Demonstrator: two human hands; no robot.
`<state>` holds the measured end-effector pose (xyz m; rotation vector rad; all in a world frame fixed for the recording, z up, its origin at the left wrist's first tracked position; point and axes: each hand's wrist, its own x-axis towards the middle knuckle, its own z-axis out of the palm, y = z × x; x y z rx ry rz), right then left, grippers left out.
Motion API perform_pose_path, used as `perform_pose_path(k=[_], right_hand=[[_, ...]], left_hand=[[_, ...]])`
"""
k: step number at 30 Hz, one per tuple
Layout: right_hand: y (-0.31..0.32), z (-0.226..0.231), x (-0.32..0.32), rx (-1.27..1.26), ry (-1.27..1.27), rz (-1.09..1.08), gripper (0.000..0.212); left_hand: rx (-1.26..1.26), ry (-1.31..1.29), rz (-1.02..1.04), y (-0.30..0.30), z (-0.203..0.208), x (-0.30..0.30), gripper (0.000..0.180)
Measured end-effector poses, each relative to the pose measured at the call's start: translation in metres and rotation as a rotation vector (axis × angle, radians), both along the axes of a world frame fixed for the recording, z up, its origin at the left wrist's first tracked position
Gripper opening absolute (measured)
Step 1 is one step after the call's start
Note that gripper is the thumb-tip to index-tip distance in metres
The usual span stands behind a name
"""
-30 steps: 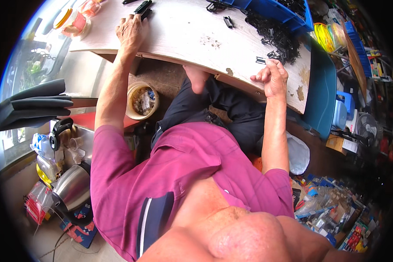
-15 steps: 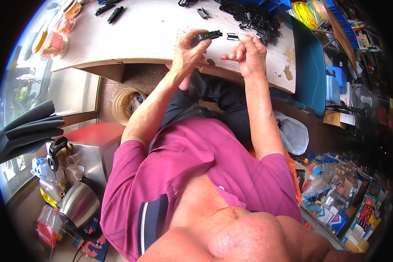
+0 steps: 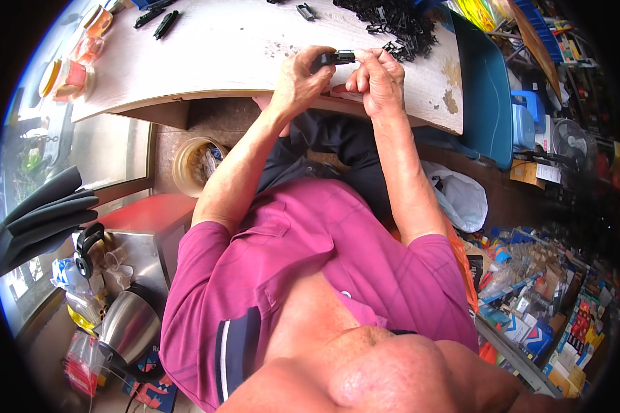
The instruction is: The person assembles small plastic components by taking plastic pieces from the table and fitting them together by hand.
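Over the near edge of the table point(image 3: 213, 51), my left hand point(image 3: 296, 84) is closed around a dark, oblong plastic part point(image 3: 322, 60). My right hand point(image 3: 381, 81) pinches a small black frame-like piece point(image 3: 345, 56) between thumb and fingertips. The two parts meet end to end between my hands; whether one sits inside the other is too small to tell. Just beyond my right hand lies a heap of small black plastic pieces point(image 3: 408, 33). One loose grey-black piece point(image 3: 305, 11) rests farther off, and a longer black part point(image 3: 165, 25) lies at the far left.
Lidded jars point(image 3: 70, 79) stand along the table's left side. A teal bin point(image 3: 486, 103) is against its right end. Below the table edge is a round tub point(image 3: 194, 165) on the floor. A steel kettle point(image 3: 129, 323) and a red-topped cabinet point(image 3: 148, 219) are at my left.
My right hand has moved left, bringing its small frame-like piece up against the end of the dark part. My left hand keeps its grip. The whole view has shifted slightly.
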<state>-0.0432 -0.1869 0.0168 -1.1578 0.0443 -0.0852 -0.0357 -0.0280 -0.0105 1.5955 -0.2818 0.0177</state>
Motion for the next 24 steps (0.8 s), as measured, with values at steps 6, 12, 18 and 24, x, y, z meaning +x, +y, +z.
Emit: perform_pose_path(k=[6,12,18,24], right_hand=[[-0.0013,-0.001,-0.0004,0.012,-0.009,-0.022,0.016],[0.0,-0.0019,-0.0002,0.01,-0.026,-0.033,0.015],[0.0005,-0.0002,-0.0009,0.004,-0.019,-0.026,0.015],[0.002,-0.0079,0.0,-0.013,-0.02,-0.031,0.015]], left_hand=[[-0.007,0.104,-0.062,0.0029,0.0069,-0.0007,0.026],[-0.006,0.084,-0.068,0.0019,0.0028,0.0012,0.027],[0.043,0.074,-0.042,0.0018,0.003,0.0019,0.027],[0.114,0.001,-0.067,0.0022,0.002,0.0022,0.029]])
